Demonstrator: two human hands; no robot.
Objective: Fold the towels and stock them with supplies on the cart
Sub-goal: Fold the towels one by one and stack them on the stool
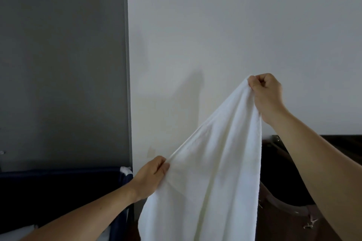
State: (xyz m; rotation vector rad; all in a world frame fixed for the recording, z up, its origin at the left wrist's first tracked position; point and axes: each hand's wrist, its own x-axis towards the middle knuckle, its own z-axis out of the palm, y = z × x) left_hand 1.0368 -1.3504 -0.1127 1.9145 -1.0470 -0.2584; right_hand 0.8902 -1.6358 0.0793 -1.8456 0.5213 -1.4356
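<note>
The towel (pixel 211 172) is pinched along 1 edge by curled fingers, the right hand (pixel 268 92) at 3 o'clock, the left hand (pixel 152 174) at 7 o'clock; it is best levelled and pulled taut before folding.

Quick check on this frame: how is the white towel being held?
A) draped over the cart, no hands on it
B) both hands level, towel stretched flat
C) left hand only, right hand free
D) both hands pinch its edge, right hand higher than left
D: the right hand pinches the white towel at its top corner, while the left hand pinches the same edge lower down, and the rest hangs below.
</note>
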